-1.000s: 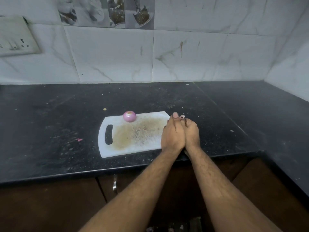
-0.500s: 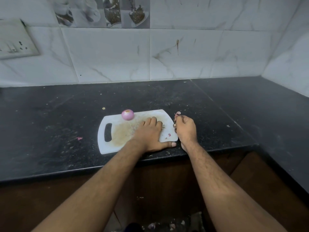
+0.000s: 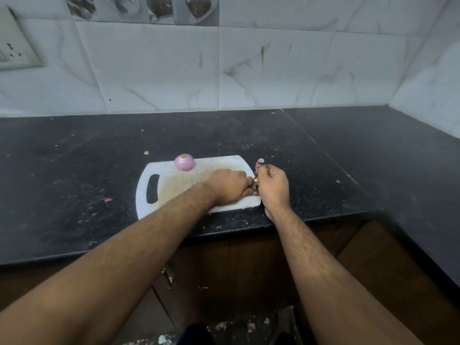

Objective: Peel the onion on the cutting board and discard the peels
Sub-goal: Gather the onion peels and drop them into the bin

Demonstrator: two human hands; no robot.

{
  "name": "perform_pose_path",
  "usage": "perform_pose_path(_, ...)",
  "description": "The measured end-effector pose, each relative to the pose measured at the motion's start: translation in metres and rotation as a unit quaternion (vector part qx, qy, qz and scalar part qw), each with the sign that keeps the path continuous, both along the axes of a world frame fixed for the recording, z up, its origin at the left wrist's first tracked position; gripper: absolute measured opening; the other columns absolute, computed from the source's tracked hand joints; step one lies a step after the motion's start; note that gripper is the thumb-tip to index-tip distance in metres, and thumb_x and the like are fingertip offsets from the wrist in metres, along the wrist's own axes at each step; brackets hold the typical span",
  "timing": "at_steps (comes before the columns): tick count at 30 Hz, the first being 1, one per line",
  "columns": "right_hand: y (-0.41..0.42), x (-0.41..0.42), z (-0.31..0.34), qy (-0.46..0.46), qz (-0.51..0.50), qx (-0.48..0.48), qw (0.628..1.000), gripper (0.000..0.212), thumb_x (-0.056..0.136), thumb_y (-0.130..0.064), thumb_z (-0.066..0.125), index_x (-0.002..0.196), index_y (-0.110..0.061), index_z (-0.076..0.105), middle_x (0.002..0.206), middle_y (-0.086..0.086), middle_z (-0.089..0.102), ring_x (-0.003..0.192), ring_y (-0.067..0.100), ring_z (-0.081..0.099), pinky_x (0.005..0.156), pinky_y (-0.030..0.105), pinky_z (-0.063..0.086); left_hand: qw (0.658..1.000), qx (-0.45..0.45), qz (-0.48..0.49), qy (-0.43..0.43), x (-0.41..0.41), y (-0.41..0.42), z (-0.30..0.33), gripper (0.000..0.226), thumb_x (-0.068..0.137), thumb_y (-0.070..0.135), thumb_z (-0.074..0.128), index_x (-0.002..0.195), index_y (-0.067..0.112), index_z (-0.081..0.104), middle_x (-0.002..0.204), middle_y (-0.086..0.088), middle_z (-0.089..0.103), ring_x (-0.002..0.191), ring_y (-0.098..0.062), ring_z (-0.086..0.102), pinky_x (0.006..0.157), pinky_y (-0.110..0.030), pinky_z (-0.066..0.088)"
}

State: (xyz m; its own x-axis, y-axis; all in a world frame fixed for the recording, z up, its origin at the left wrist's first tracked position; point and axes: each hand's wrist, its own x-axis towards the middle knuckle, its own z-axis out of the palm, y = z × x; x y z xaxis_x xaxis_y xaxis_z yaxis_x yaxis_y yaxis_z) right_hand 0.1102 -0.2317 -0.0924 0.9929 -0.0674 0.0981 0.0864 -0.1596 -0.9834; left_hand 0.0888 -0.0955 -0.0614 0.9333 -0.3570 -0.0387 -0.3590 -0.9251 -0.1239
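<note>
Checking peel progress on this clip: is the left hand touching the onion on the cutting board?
Apart. The head view shows the onion at the far edge of the cutting board, with bare board between it and the left hand, which rests nearer, beside the right hand.

dim, cool light | soft focus | wide-angle bending at edges

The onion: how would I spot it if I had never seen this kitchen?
Look at the black counter, then the white cutting board near its front edge. The onion sits alone at the board's far edge, the only round, pinkish-purple thing there.
</note>
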Motion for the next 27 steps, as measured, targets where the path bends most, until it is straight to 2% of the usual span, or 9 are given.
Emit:
perform_pose_path(4, 0.0, -0.001, -0.001, 0.001, -0.008, -0.011, 1.0, 0.046, 0.101, -0.035, 0.056, 0.058, -0.021, 0.048, 0.054, -0.007, 0.046, 0.058, 0.016, 0.041, 0.056, 0.036, 0.036, 0.999, -0.037, -0.029, -0.015, 0.0, 0.008, 0.0, 0.044, 0.112, 0.043, 0.034, 0.109, 0.012, 0.064, 0.104, -0.009, 0.067, 0.093, -0.032, 0.067, 0.076, -0.041, 0.052)
perform_pose_path(9, 0.0, -0.001, -0.001, -0.011, -0.001, -0.009, 1.0, 0.047, 0.1, -0.041, 0.055, 0.058, -0.02, 0.048, 0.055, -0.005, 0.046, 0.059, 0.019, 0.04, 0.056, 0.038, 0.033, 0.99, -0.046, 0.12, -0.057, -0.004, -0.003, -0.005, 0.041, 0.111, 0.036, 0.034, 0.106, 0.013, 0.067, 0.107, -0.01, 0.071, 0.096, -0.032, 0.068, 0.069, -0.036, 0.042)
perform_pose_path(12, 0.0, -0.004, 0.001, -0.008, -0.006, -0.008, 1.0, 0.049, 0.101, -0.046, 0.055, 0.059, -0.02, 0.05, 0.055, -0.007, 0.048, 0.059, 0.017, 0.043, 0.056, 0.037, 0.037, 0.982, -0.07, 0.148, -0.096, -0.023, -0.01, -0.008, 0.041, 0.111, 0.036, 0.036, 0.107, 0.011, 0.068, 0.107, -0.011, 0.072, 0.098, -0.033, 0.069, 0.068, -0.035, 0.039)
perform_pose_path(17, 0.0, -0.026, 0.01, 0.009, -0.02, -0.007, 1.0, 0.048, 0.104, -0.044, 0.053, 0.062, -0.021, 0.054, 0.058, -0.006, 0.053, 0.058, 0.012, 0.048, 0.058, 0.034, 0.042, 0.934, -0.299, 0.137, -0.137, -0.078, -0.018, -0.019, 0.038, 0.107, 0.032, 0.048, 0.071, 0.018, 0.05, 0.07, -0.006, 0.064, 0.069, -0.026, 0.062, 0.061, -0.035, 0.031)
perform_pose_path(19, 0.003, -0.047, 0.012, 0.021, -0.011, 0.01, 1.0, 0.047, 0.105, -0.043, 0.052, 0.064, -0.019, 0.054, 0.061, -0.002, 0.053, 0.058, 0.012, 0.045, 0.058, 0.033, 0.04, 0.869, -0.446, 0.16, -0.141, -0.106, -0.023, -0.022, 0.045, 0.106, 0.028, 0.052, 0.062, 0.022, 0.044, 0.055, 0.008, 0.049, 0.054, -0.009, 0.047, 0.055, -0.027, 0.028)
perform_pose_path(20, 0.006, -0.062, 0.012, 0.024, 0.0, 0.018, 1.0, 0.045, 0.105, -0.041, 0.052, 0.066, -0.02, 0.055, 0.061, -0.001, 0.053, 0.058, 0.012, 0.045, 0.058, 0.033, 0.039, 0.815, -0.533, 0.179, -0.142, -0.121, -0.025, -0.023, 0.047, 0.106, 0.026, 0.054, 0.061, 0.025, 0.044, 0.052, 0.011, 0.045, 0.051, -0.006, 0.043, 0.053, -0.022, 0.028)
perform_pose_path(22, 0.014, -0.096, 0.013, 0.025, 0.03, 0.025, 0.999, 0.043, 0.106, -0.04, 0.051, 0.067, -0.022, 0.057, 0.06, -0.004, 0.052, 0.058, 0.013, 0.044, 0.058, 0.034, 0.037, 0.674, -0.686, 0.233, -0.146, -0.144, -0.031, -0.027, 0.042, 0.107, 0.026, 0.054, 0.065, 0.021, 0.057, 0.056, 0.012, 0.054, 0.057, -0.002, 0.05, 0.057, -0.017, 0.038)
perform_pose_path(25, 0.029, -0.146, 0.014, 0.067, 0.068, 0.038, 0.995, 0.042, 0.105, -0.036, 0.051, 0.066, -0.022, 0.058, 0.056, -0.006, 0.05, 0.057, 0.015, 0.045, 0.058, 0.035, 0.035, 0.415, -0.865, 0.258, -0.111, -0.163, -0.034, -0.02, 0.034, 0.109, 0.027, 0.051, 0.095, 0.007, 0.075, 0.089, -0.002, 0.076, 0.091, -0.013, 0.071, 0.084, -0.026, 0.057)
perform_pose_path(27, 0.04, -0.176, 0.002, 0.108, 0.084, 0.043, 0.99, 0.039, 0.104, -0.032, 0.05, 0.07, -0.019, 0.064, 0.064, 0.005, 0.06, 0.065, 0.02, 0.054, 0.061, 0.037, 0.041, 0.328, -0.913, 0.231, -0.075, -0.181, -0.035, -0.009, 0.035, 0.11, 0.026, 0.049, 0.104, 0.005, 0.076, 0.102, -0.01, 0.08, 0.103, -0.02, 0.075, 0.084, -0.028, 0.058)
